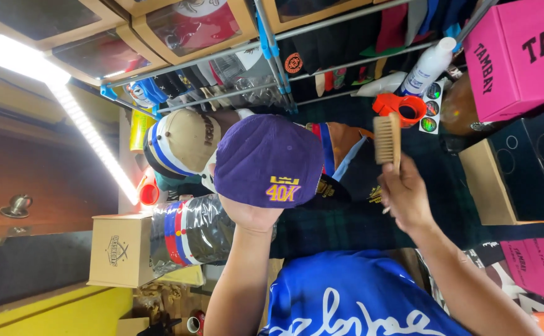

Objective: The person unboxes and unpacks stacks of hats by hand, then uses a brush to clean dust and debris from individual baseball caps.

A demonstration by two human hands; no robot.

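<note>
**Purple cap held up, brush ready beside it**

The left hand sits at the centre of the frame, pushed up inside a purple cap so that the crown rests on it like a form. The fingers are hidden inside the cap, so I cannot tell how they are set, only that they carry the cap from within. The cap's crown faces the camera, with yellow embroidery near its lower edge.

To the right of centre, the right hand is wrapped closed around the handle of a wooden brush. The brush head points toward the top of the frame, clear of the cap and just beside it.

Behind the cap, at left of centre, lies a tan cap with blue and white stripes. An orange tape dispenser and a white bottle sit above the brush. A pink box fills the upper right corner, and a small cardboard box stands at lower left.

To brush well, it seems best to keep the cloth taut over the left hand, so the crown does not dent. Light strokes in one direction would suit the corduroy-like fabric. Going gently round the stitched emblem should spare its threads, and turning the cap on the hand brings each panel to face the brush.
</note>
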